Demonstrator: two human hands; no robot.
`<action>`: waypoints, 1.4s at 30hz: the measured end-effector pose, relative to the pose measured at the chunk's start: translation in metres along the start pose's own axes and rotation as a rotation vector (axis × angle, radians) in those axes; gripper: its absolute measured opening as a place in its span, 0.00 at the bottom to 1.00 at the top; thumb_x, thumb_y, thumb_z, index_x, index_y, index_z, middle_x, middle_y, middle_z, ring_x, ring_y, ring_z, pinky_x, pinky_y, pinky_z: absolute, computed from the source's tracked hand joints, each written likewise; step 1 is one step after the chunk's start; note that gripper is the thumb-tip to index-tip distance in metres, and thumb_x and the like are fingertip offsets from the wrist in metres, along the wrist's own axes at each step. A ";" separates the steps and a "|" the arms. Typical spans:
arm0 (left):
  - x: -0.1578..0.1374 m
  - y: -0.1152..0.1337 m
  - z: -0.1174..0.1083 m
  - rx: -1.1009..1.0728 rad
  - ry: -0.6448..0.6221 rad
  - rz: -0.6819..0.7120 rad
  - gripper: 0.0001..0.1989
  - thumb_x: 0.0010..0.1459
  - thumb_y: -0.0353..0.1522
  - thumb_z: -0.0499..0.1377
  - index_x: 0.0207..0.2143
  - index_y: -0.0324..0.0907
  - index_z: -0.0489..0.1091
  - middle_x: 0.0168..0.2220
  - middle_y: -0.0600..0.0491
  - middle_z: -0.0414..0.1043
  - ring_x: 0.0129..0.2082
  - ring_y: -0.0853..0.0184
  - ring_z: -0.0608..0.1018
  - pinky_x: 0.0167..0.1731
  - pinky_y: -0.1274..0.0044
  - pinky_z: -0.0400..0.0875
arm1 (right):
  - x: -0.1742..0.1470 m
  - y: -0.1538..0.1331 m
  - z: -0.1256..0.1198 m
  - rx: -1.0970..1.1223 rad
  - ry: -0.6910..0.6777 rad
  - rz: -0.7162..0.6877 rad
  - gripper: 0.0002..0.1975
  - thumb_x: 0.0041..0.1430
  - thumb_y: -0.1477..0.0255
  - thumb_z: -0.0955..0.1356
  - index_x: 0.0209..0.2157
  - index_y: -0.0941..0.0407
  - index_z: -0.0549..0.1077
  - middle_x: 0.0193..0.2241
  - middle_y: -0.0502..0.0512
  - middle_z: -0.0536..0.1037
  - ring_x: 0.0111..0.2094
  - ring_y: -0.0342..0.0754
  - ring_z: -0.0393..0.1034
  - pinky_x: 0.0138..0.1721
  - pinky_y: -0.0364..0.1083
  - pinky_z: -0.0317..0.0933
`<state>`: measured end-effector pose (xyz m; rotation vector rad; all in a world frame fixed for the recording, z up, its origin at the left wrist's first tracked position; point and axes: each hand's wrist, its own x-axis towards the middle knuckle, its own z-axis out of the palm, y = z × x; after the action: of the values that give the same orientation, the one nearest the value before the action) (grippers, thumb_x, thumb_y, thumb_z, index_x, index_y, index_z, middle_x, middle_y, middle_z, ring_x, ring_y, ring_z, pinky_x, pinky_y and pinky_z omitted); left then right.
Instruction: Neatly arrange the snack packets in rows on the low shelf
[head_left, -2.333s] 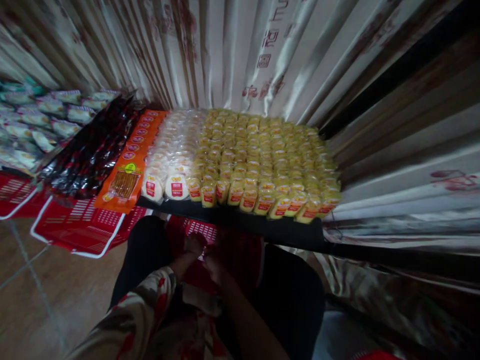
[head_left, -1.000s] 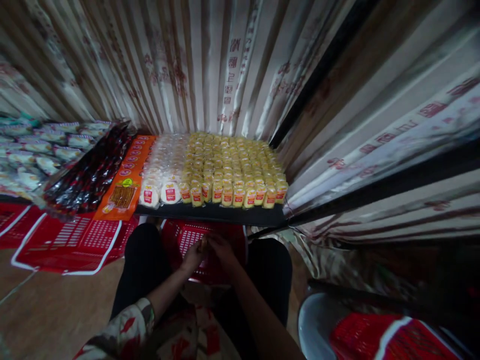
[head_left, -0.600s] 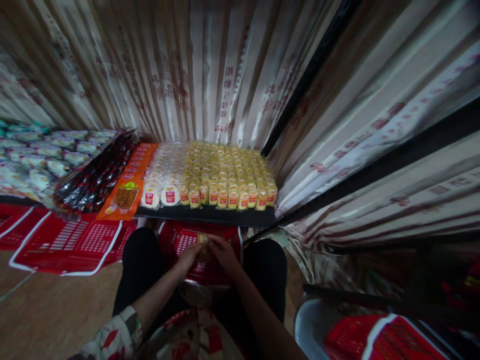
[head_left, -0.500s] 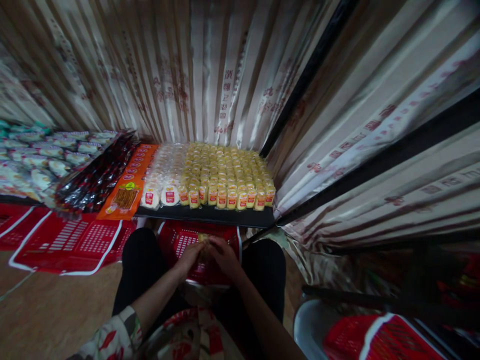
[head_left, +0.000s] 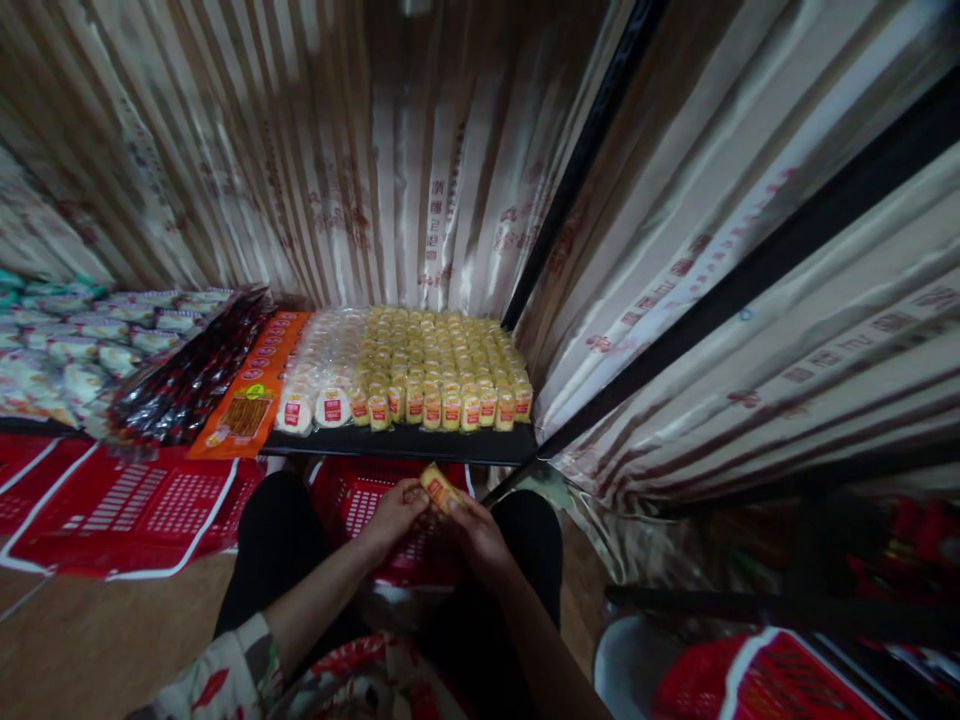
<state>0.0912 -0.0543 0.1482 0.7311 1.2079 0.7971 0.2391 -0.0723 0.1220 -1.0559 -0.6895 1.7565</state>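
A small yellow wrapped snack [head_left: 438, 488] with an orange-red label is held over the red basket [head_left: 352, 500] between my knees. My right hand [head_left: 478, 532] grips its lower right end. The fingers of my left hand [head_left: 396, 512] pinch together at the snack's left side, where its wrapper edge seems to lie; the exact hold is too dim to make out. Just beyond my hands, rows of similar yellow wrapped snacks [head_left: 450, 370] stand packed on a black shelf [head_left: 420, 444]. Beside them are white round wrapped snacks [head_left: 333, 407] with red labels.
Left along the shelf lie an orange packet [head_left: 247, 400], dark shiny packets [head_left: 187, 380] and white packets [head_left: 97, 340]. More red baskets [head_left: 142, 510] sit below. Striped curtains [head_left: 420, 150] and black poles [head_left: 577, 165] border the shelf; a grey tub [head_left: 619, 660] is lower right.
The yellow snack has come up and right, turning so that its label shows. My hands have moved slightly apart, and the view has shifted a little.
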 end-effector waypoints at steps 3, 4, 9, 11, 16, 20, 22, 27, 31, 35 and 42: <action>0.005 0.008 0.005 0.034 0.046 0.048 0.24 0.45 0.35 0.65 0.44 0.39 0.64 0.21 0.62 0.64 0.21 0.74 0.69 0.23 0.82 0.60 | -0.003 -0.005 -0.002 0.068 0.016 0.016 0.23 0.42 0.61 0.74 0.41 0.57 0.75 0.37 0.56 0.78 0.37 0.48 0.72 0.41 0.46 0.63; 0.006 0.011 0.007 0.044 0.052 0.065 0.24 0.45 0.34 0.65 0.45 0.39 0.64 0.21 0.62 0.63 0.21 0.74 0.68 0.23 0.82 0.60 | -0.004 -0.007 -0.002 0.065 0.013 0.014 0.23 0.43 0.61 0.74 0.41 0.57 0.75 0.38 0.57 0.78 0.36 0.48 0.72 0.40 0.46 0.64; 0.005 0.023 0.011 0.191 -0.017 0.149 0.16 0.44 0.38 0.63 0.34 0.38 0.67 0.21 0.61 0.62 0.19 0.75 0.65 0.22 0.81 0.59 | -0.006 -0.013 -0.004 0.048 0.085 -0.019 0.26 0.42 0.58 0.73 0.42 0.56 0.73 0.37 0.58 0.78 0.30 0.48 0.72 0.30 0.46 0.65; 0.005 0.022 0.013 0.218 -0.015 0.131 0.16 0.43 0.40 0.63 0.31 0.39 0.65 0.20 0.62 0.61 0.18 0.75 0.66 0.20 0.81 0.57 | -0.005 -0.015 -0.002 0.068 0.154 -0.050 0.25 0.42 0.58 0.73 0.41 0.56 0.72 0.35 0.56 0.78 0.28 0.47 0.72 0.29 0.46 0.65; 0.011 0.003 0.020 0.163 0.009 0.070 0.18 0.42 0.41 0.63 0.28 0.43 0.58 0.19 0.63 0.60 0.18 0.73 0.68 0.20 0.81 0.59 | 0.002 -0.015 0.006 0.060 0.200 -0.178 0.23 0.45 0.56 0.71 0.40 0.55 0.71 0.38 0.58 0.77 0.34 0.51 0.74 0.35 0.49 0.67; 0.017 0.003 0.020 0.327 -0.040 0.100 0.12 0.46 0.38 0.60 0.28 0.41 0.62 0.21 0.59 0.64 0.22 0.70 0.70 0.24 0.80 0.62 | 0.007 -0.016 0.002 -0.013 0.285 -0.243 0.25 0.42 0.56 0.72 0.40 0.54 0.70 0.37 0.56 0.77 0.36 0.51 0.73 0.37 0.49 0.67; 0.017 0.013 0.018 0.536 -0.018 0.206 0.11 0.46 0.34 0.60 0.33 0.40 0.67 0.29 0.54 0.71 0.30 0.66 0.73 0.32 0.77 0.65 | 0.008 -0.022 -0.005 -0.121 0.293 -0.270 0.24 0.43 0.57 0.72 0.41 0.55 0.70 0.36 0.55 0.77 0.36 0.51 0.73 0.39 0.49 0.67; 0.020 0.044 0.028 0.854 -0.030 0.404 0.28 0.48 0.33 0.58 0.54 0.41 0.63 0.45 0.48 0.70 0.37 0.64 0.74 0.41 0.74 0.66 | 0.010 -0.045 -0.023 -0.531 0.301 -0.364 0.19 0.48 0.61 0.69 0.41 0.54 0.72 0.35 0.54 0.77 0.36 0.50 0.72 0.41 0.48 0.66; 0.029 0.051 0.044 0.831 -0.093 0.512 0.24 0.51 0.33 0.56 0.53 0.41 0.65 0.44 0.48 0.71 0.41 0.62 0.73 0.45 0.73 0.64 | 0.018 -0.050 -0.030 -0.668 0.253 -0.406 0.17 0.50 0.63 0.68 0.42 0.52 0.73 0.36 0.54 0.77 0.38 0.50 0.71 0.43 0.48 0.65; 0.038 0.059 0.051 0.778 0.002 0.543 0.15 0.52 0.31 0.55 0.44 0.43 0.70 0.40 0.50 0.72 0.37 0.64 0.73 0.42 0.75 0.65 | 0.029 -0.043 -0.037 -0.596 0.319 -0.421 0.22 0.55 0.60 0.64 0.50 0.54 0.68 0.45 0.59 0.75 0.45 0.51 0.70 0.46 0.50 0.65; 0.050 0.104 0.079 0.764 0.117 0.662 0.18 0.55 0.32 0.54 0.49 0.39 0.66 0.37 0.49 0.72 0.31 0.66 0.72 0.40 0.74 0.67 | 0.066 -0.035 -0.038 -1.031 0.579 -0.725 0.24 0.59 0.72 0.54 0.57 0.62 0.61 0.61 0.63 0.56 0.63 0.52 0.46 0.61 0.58 0.46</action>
<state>0.1620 0.0376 0.2255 1.7931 1.3985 0.9122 0.2757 0.0022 0.1089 -1.5970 -1.4094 0.3557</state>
